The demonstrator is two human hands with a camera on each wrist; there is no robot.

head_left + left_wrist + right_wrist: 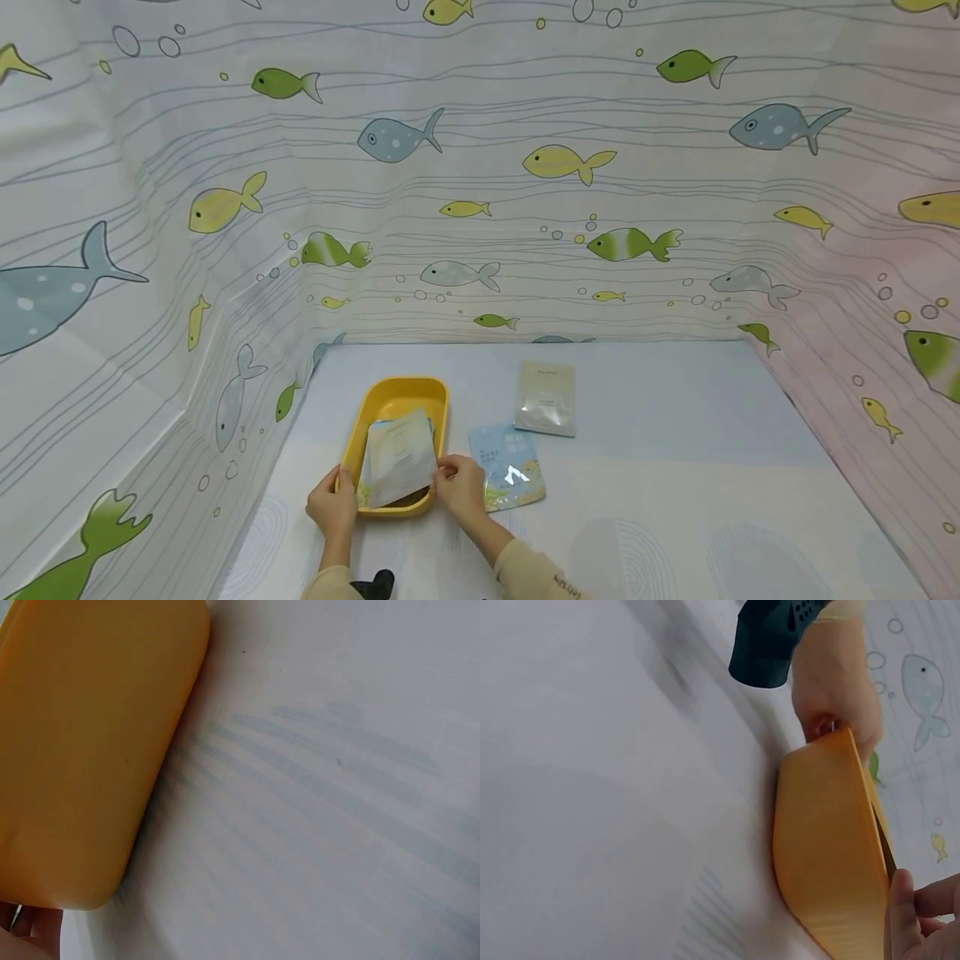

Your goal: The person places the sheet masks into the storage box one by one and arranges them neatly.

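Observation:
A yellow plastic tray stands at the left of the table, with a pale cream flat sachet lying over other flat packets in it. My left hand grips the tray's near left corner, thumb at the rim. At the near right rim, my right hand pinches the lower right edge of the cream sachet between thumb and curled fingers. Just right of that hand lies a blue printed packet. The tray's yellow outer wall fills much of the left wrist view, which shows only a bit of the hand.
Behind the blue packet lies a second cream sachet, their edges meeting. Pale patterned cloth covers the table. A fish-print curtain encloses the back and both sides. A dark strapped device sits by the left wrist.

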